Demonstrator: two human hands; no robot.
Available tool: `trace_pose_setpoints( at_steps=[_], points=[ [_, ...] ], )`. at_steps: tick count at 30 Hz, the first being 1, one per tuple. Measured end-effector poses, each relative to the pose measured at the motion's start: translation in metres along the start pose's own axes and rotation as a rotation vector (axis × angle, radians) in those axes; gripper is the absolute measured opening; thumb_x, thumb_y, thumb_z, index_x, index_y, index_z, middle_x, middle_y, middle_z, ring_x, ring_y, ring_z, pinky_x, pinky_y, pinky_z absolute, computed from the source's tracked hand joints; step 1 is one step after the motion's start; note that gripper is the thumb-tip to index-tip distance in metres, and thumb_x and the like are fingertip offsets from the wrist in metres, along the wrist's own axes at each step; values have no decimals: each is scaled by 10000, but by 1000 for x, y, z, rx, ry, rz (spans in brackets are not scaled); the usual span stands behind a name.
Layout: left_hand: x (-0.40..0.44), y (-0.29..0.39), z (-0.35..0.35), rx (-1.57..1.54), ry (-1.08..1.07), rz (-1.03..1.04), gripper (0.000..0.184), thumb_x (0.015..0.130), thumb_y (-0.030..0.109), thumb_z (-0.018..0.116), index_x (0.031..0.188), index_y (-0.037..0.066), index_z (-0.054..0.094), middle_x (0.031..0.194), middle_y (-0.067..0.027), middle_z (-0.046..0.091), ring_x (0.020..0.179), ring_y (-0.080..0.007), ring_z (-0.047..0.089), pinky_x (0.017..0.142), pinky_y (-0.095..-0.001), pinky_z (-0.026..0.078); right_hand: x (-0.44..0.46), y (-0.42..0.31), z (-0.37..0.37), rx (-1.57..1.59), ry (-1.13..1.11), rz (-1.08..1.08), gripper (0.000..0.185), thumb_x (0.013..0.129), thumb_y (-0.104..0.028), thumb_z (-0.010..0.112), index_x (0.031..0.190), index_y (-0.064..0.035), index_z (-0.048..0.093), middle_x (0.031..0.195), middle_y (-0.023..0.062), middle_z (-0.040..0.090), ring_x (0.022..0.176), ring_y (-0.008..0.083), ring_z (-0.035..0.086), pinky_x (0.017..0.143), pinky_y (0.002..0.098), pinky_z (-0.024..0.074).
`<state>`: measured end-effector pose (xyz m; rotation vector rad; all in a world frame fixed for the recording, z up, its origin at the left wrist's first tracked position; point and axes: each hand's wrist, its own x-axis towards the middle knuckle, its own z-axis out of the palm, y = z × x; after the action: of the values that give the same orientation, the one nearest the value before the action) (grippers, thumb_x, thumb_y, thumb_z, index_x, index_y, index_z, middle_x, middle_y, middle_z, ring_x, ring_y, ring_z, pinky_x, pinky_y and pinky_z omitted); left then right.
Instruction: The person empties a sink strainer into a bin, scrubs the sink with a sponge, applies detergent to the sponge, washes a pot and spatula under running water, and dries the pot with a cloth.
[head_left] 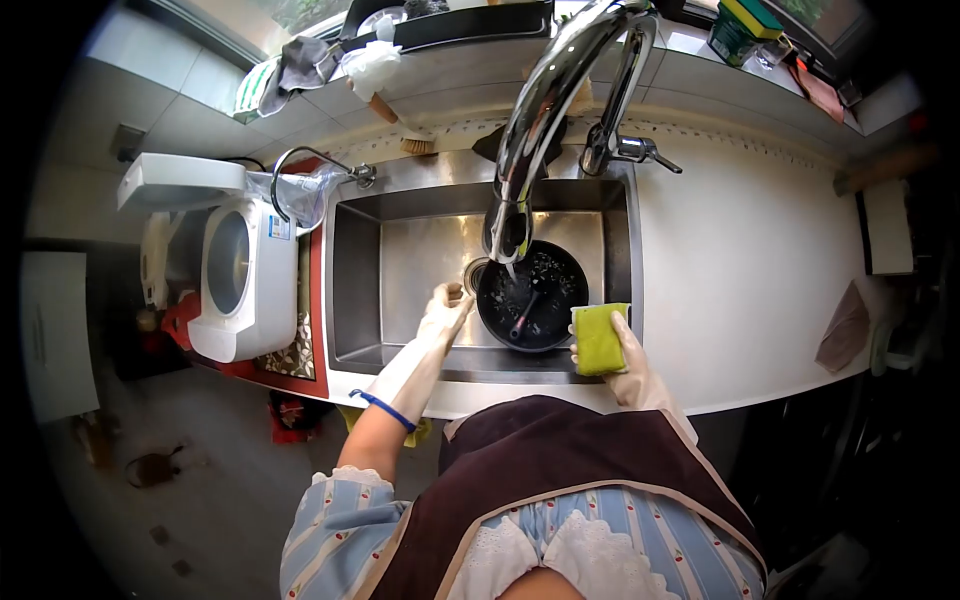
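In the steel sink (405, 235) sits a round black pan (560, 285), wet and speckled with suds or bits of food. A dark utensil with a reddish handle (522, 318) lies inside it; its head is hard to make out. My right hand (630, 365), in a pale thin glove, grips a green sponge (598, 340) at the sink's front right edge, beside the pan. Left of the pan, my gloved left hand (447, 308) hovers with its fingers loosely bent, and nothing shows in them. Water seems to come from the chrome faucet (510, 225) above the pan.
A white appliance (265, 280) with a raised lid stands left of the sink. Near it rises a small curved tap (285, 185). A brush (415, 146) lies behind the sink. Right of the sink is a white counter (740, 270), with a pinkish cloth (845, 330) at its far side.
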<state>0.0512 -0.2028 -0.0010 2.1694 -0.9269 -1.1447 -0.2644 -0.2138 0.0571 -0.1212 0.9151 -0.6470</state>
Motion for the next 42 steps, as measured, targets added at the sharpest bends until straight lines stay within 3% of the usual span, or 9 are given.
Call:
trace_pose_setpoints(
  at_steps=[7,15,19,24,30,35,38,41,42],
  points=[
    [6,-11,39,173,-39,-197,518,819,218,654,1258,15,469,1162,-154,609,1064,-247,595,918,-327,456,-3,13,-1,-28,-11,15,550,954,-479,399,1254,-27,490,1141,160,598,875,288,629,771,417,529],
    [27,-42,56,-209,-274,-604,421,847,252,610,1187,14,539,1064,-182,645,877,-271,672,744,-320,555,-7,20,4,-39,49,44,532,972,-458,366,1255,-26,492,1139,160,598,882,285,618,786,414,520],
    [50,-68,62,112,-384,-389,347,857,233,556,1119,7,587,979,-205,667,820,-252,690,670,-338,565,0,18,11,5,71,64,528,971,-448,363,1280,-32,466,1165,175,581,923,329,609,810,463,516],
    [62,-67,23,138,-232,-477,326,802,130,500,1081,4,611,879,-192,686,700,-277,691,617,-357,559,32,15,18,50,35,114,498,974,-404,348,1311,-52,448,1217,174,564,988,344,596,850,519,491],
    [71,-111,-50,143,-51,-395,328,774,128,514,1074,62,626,1033,-216,651,1033,-340,611,883,-410,464,98,28,44,169,-172,171,509,956,-423,387,1330,-82,433,1280,157,529,1112,363,548,926,577,438],
    [71,-136,-102,329,0,-453,306,833,146,520,1126,73,566,1010,-187,660,905,-326,664,787,-389,541,144,35,73,258,42,202,456,945,-357,462,1318,-96,439,1255,166,539,1120,373,541,942,577,438],
    [62,-139,-114,211,73,-577,299,859,177,580,1140,81,542,1009,-188,656,871,-325,672,693,-388,580,151,32,85,279,-48,217,456,948,-347,464,1318,-83,428,1256,168,534,1120,368,542,945,571,442],
    [65,-170,-116,383,84,-482,260,875,156,584,1120,75,557,989,-161,657,892,-297,662,751,-383,542,174,36,55,188,-45,232,501,933,-337,502,1344,-69,397,1272,175,518,1119,364,543,930,569,452],
    [62,-164,-117,134,112,-601,241,873,150,584,1105,86,563,956,-149,660,824,-282,671,684,-371,553,184,38,43,119,-128,204,521,928,-336,513,1357,-69,385,1282,181,511,1120,365,541,922,566,457]
  ],
)
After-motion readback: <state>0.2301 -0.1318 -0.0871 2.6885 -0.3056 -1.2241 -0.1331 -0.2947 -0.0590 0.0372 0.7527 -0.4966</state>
